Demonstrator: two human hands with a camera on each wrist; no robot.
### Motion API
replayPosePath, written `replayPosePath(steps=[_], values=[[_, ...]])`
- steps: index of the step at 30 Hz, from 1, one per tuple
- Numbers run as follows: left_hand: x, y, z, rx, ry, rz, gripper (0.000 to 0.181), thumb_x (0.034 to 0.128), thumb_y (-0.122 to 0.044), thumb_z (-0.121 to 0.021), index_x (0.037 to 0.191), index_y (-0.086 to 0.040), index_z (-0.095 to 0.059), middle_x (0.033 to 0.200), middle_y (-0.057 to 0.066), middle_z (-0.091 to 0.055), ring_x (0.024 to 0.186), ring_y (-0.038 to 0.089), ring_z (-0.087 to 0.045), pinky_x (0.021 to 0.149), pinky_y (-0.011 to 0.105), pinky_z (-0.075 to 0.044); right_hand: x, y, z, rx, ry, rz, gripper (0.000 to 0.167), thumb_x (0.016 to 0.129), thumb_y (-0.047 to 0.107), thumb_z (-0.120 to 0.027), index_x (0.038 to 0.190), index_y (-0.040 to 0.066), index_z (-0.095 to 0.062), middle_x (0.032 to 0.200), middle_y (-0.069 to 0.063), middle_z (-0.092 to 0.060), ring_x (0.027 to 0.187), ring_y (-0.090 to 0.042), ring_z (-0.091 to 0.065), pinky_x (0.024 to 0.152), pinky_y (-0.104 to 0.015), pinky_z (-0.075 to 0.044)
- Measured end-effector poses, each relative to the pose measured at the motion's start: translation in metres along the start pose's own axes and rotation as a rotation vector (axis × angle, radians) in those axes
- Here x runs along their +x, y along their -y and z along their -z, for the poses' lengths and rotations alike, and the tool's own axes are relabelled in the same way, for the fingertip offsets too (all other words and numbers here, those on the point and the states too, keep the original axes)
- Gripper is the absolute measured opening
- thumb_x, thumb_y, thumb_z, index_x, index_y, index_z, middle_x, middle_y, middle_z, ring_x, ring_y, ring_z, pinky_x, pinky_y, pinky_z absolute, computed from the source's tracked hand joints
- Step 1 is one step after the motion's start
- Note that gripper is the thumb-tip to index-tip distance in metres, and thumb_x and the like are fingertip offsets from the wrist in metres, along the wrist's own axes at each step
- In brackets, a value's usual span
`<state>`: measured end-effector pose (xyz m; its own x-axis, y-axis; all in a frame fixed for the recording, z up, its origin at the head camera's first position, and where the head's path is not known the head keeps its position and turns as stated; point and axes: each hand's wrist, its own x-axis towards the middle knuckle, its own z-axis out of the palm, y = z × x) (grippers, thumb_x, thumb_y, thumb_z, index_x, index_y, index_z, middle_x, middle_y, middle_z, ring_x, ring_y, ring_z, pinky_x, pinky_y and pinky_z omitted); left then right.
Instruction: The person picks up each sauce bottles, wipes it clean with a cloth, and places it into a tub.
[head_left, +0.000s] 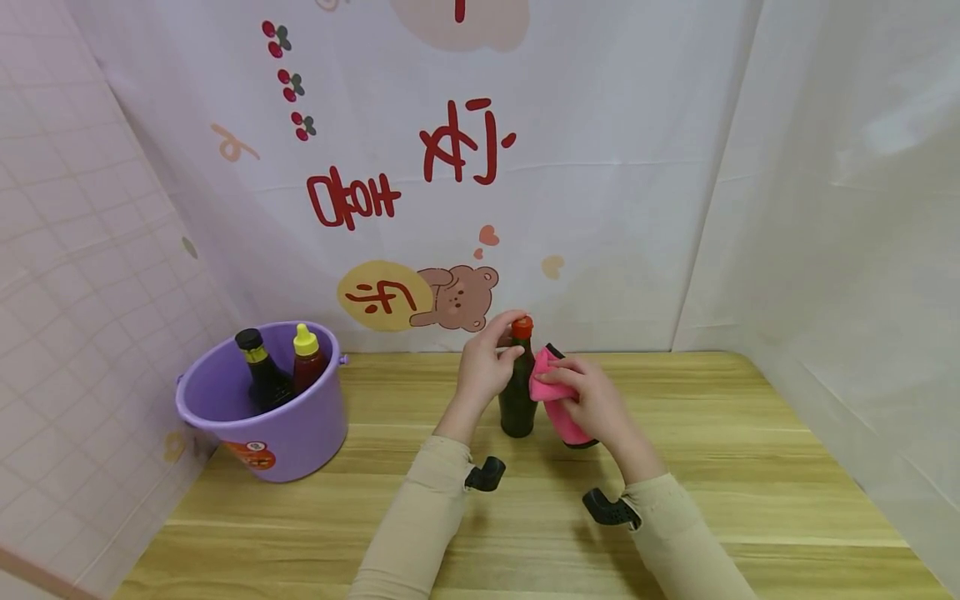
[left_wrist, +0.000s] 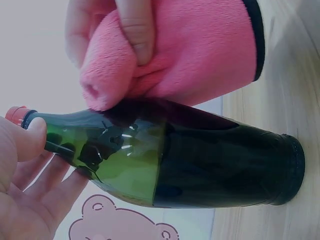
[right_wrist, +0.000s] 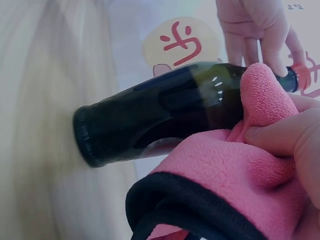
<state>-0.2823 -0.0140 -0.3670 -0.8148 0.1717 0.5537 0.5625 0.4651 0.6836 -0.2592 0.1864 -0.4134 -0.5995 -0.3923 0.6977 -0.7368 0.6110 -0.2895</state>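
Observation:
A dark green glass bottle (head_left: 517, 407) with a red cap (head_left: 522, 326) stands upright, or nearly so, on the wooden table. Its neck is held between the thumb and fingers of my left hand (head_left: 482, 367). In the left wrist view, dark liquid fills the lower part of the bottle (left_wrist: 220, 165). My right hand (head_left: 600, 402) grips a bunched pink cloth (head_left: 567, 423) with black edging. The cloth (right_wrist: 205, 155) lies against the bottle's shoulder, and its loose end hangs down beside the bottle. Some of the right fingers are hidden by the cloth.
At the left of the table (head_left: 420, 533) stands a purple bucket (head_left: 307, 433). Inside it are a dark bottle with a black cap (head_left: 249, 338) and a red-brown squeeze bottle with a yellow nozzle (head_left: 305, 340). A printed white curtain (head_left: 600, 167) hangs behind the table.

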Motion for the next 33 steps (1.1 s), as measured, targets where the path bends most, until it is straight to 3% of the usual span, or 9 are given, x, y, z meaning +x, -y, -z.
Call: replayPosePath(steps=[10, 21, 33], values=[[0.000, 0.002, -0.001, -0.003, -0.008, -0.003, 0.054, 0.0888, 0.000, -0.072, 0.136, -0.021, -0.057, 0.119, 0.007, -0.069, 0.103, 0.022, -0.068, 0.082, 0.037, -0.057, -0.018, -0.004, -0.010, 0.017, -0.013, -0.064, 0.040, 0.071, -0.017, -0.076, 0.100, 0.011, -0.076, 0.107, -0.011, -0.066, 0.099, -0.034, -0.064, 0.084, -0.051, -0.054], [0.000, 0.001, -0.002, 0.004, -0.015, -0.008, 0.054, 0.0883, 0.000, -0.072, 0.136, -0.021, -0.057, 0.118, 0.008, -0.069, 0.102, 0.024, -0.069, 0.083, 0.038, -0.057, -0.028, -0.008, -0.016, 0.017, -0.026, -0.014, 0.048, 0.065, -0.024, -0.071, 0.096, 0.012, -0.075, 0.103, -0.010, -0.066, 0.094, -0.032, -0.064, 0.077, -0.049, -0.054], [0.000, 0.002, -0.002, 0.027, -0.016, -0.009, 0.054, 0.0890, -0.002, -0.072, 0.136, -0.023, -0.057, 0.120, 0.007, -0.069, 0.102, 0.023, -0.069, 0.082, 0.036, -0.057, -0.043, -0.014, -0.029, -0.016, 0.172, -0.053, 0.039, 0.070, -0.017, -0.075, 0.095, 0.013, -0.077, 0.103, -0.008, -0.067, 0.095, -0.031, -0.064, 0.084, -0.047, -0.054]])
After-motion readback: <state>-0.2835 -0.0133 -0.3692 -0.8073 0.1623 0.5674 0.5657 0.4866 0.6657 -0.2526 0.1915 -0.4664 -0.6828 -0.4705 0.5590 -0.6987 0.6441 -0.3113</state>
